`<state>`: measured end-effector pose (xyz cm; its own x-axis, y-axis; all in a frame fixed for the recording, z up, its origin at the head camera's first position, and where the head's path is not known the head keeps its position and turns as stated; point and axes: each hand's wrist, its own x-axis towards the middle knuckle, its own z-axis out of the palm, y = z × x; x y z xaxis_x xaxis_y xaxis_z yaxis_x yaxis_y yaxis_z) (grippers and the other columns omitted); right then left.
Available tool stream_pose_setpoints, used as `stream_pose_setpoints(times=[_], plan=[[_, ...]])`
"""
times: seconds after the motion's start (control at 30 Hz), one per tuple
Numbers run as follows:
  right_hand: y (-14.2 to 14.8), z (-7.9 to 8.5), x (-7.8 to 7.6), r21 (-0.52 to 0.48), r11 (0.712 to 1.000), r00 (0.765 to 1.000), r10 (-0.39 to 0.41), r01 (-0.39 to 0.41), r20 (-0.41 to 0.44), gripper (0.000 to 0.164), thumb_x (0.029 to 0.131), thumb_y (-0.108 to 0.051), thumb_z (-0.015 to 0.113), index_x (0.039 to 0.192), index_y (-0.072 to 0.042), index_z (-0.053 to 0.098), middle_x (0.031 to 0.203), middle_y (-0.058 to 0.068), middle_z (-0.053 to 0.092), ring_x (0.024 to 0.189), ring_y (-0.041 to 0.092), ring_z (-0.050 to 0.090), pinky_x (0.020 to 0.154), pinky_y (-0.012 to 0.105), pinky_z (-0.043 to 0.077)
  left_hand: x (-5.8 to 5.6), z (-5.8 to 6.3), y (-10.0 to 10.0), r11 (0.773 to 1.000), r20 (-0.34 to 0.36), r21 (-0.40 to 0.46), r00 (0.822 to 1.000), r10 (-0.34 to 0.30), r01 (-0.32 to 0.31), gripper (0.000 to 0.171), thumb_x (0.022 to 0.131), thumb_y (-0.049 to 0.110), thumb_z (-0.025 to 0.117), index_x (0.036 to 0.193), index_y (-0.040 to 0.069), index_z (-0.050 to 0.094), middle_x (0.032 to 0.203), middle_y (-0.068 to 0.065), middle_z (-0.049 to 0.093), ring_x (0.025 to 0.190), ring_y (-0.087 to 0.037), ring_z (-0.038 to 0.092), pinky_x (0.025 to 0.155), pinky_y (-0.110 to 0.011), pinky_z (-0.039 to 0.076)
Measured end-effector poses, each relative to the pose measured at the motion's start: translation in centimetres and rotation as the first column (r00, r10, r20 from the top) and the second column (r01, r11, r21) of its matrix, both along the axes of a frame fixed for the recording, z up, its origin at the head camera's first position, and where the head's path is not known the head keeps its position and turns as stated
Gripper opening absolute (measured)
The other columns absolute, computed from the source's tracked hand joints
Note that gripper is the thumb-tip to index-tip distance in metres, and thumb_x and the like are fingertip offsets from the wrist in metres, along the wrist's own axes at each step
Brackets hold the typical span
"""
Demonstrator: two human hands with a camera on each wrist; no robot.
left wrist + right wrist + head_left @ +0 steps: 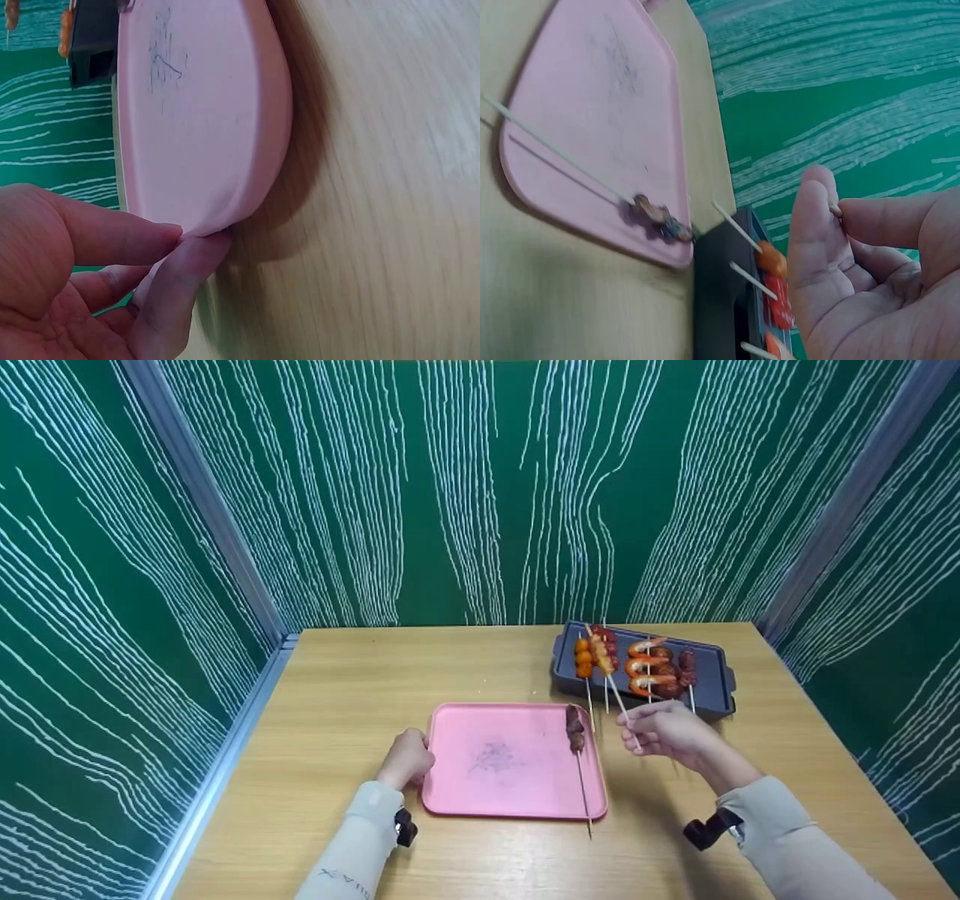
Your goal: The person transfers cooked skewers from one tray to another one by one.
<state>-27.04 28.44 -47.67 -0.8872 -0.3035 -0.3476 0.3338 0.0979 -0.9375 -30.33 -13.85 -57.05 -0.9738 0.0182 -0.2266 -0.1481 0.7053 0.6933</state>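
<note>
While the left hand (409, 757) is pinching the left edge of the pink tray (465, 735), the right hand (667, 731), to the right of the tray, is gripping a pale orange skewer (602, 654) by its stick between thumb and fingers. Its food end is showing over the dark pan (712, 669), which is sitting beyond the tray's right end; whether the two are touching cannot be told.

Progress is judged to be standing at an early stage: one dark meat skewer (574, 729) is lying along the tray's right side, its stick overhanging the near rim, and one is being handled. Left to be handled, it would seem, is the pan's load.

Counts are standing as follows: one tray, one pan, apparently seven skewers. The pan is holding five: one orange-ball skewer (583, 658), one red skewer (610, 641), one shrimp skewer (641, 666) carrying three shrimps, one brown-ball skewer (666, 670), its stick not showing clearly, and one dark red skewer (687, 661).
</note>
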Motion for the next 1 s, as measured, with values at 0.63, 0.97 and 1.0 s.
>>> stream_pose_setpoints(times=[0.63,0.97,1.0], plan=[[-4.6,-2.4,1.4,0.020,0.998,0.998,0.061,-0.061,0.027,0.016,0.087,0.003,0.054,0.102,0.006,0.059,0.080,0.011,0.070,0.069,0.019,0.070,0.067,0.033,0.060,0.0,0.3,0.2,0.999,0.041,-0.040,0.999,0.022,-0.021,0.021,0.082,-0.007,0.048,0.068,0.009,0.046,0.063,-0.007,0.052,0.045,-0.016,0.055,0.036,-0.026,0.045],[-6.1,-4.2,2.1,0.114,0.989,0.996,0.087,-0.090,0.034,0.004,0.089,0.003,0.053,0.090,0.003,0.057,0.074,0.011,0.069,0.064,0.020,0.069,0.063,0.035,0.059,-0.1,0.3,0.0,0.999,0.003,-0.046,1.000,-0.027,0.027,0.030,0.076,-0.008,0.044,0.056,0.014,0.038,0.051,-0.002,0.049,0.041,-0.014,0.053,0.033,-0.024,0.040],[-6.3,-4.3,2.2,0.115,0.989,0.995,0.093,-0.097,0.036,0.005,0.089,0.002,0.053,0.091,0.005,0.058,0.074,0.012,0.070,0.064,0.020,0.069,0.063,0.035,0.060,-0.1,0.3,0.0,0.999,0.012,-0.048,1.000,-0.023,0.023,0.030,0.077,-0.008,0.044,0.057,0.014,0.039,0.052,-0.002,0.050,0.042,-0.015,0.053,0.034,-0.025,0.042]])
